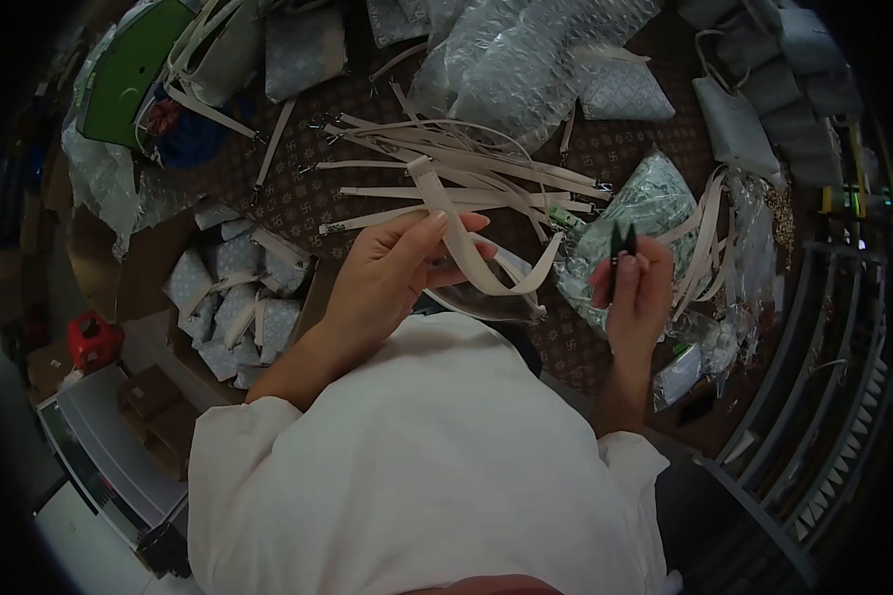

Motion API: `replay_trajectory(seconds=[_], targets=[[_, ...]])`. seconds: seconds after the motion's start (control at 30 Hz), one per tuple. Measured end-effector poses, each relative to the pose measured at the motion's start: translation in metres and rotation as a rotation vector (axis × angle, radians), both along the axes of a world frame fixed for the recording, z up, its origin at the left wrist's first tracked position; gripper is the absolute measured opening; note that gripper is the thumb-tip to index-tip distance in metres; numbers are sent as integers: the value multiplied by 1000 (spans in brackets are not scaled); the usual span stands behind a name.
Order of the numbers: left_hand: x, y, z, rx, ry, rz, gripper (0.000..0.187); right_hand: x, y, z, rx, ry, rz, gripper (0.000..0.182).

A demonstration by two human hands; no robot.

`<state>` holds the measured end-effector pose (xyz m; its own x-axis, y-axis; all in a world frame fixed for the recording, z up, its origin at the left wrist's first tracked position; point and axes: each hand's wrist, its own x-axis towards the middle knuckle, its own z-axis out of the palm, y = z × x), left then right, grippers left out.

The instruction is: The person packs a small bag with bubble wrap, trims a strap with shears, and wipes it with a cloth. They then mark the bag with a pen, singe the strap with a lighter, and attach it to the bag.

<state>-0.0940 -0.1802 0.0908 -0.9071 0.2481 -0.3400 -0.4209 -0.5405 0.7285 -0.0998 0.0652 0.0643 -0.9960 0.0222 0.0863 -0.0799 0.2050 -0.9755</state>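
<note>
My left hand [389, 266] pinches a cream bag strap [458, 246] between thumb and fingers, and the strap curves down and up to the right. Black thread snips [620, 244] point upward from my right hand [641, 296], whose fingers are closed around them. Beyond the hands lies a loose pile of cream straps [437, 149] with metal clasps. Just below the held strap, partly hidden by my left hand, is a pale item with a zip-like edge [486, 299]. Right of it is a clear plastic bag [655, 198] with greenish contents.
Bubble wrap [516, 79] and a patterned pouch [623, 87] lie at the back of the brown patterned table [298, 164]. A carton at left holds several wrapped pouches [238, 283]. More cream straps [706, 243] hang at right, near a metal rack [814, 397].
</note>
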Motion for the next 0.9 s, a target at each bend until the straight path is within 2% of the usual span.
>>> replay_trajectory(seconds=[0.03,0.1,0.13,0.2,0.3,0.9], targets=[[1,0,2,-1,0,-2,32,-2,-13,11,-1,0,-2,17],[3,0,8,-112,-2,-16,30,-10,-33,29,351,441,245,24],[5,0,11,-113,-6,-10,30,-12,-39,32,349,438,252,24],[8,1,14,-165,7,12,27,-15,-47,35,529,558,313,35],[10,-1,11,-119,38,32,25,-18,-50,39,576,649,400,35],[15,2,12,-119,-6,-40,27,-16,-42,51,645,642,471,35]])
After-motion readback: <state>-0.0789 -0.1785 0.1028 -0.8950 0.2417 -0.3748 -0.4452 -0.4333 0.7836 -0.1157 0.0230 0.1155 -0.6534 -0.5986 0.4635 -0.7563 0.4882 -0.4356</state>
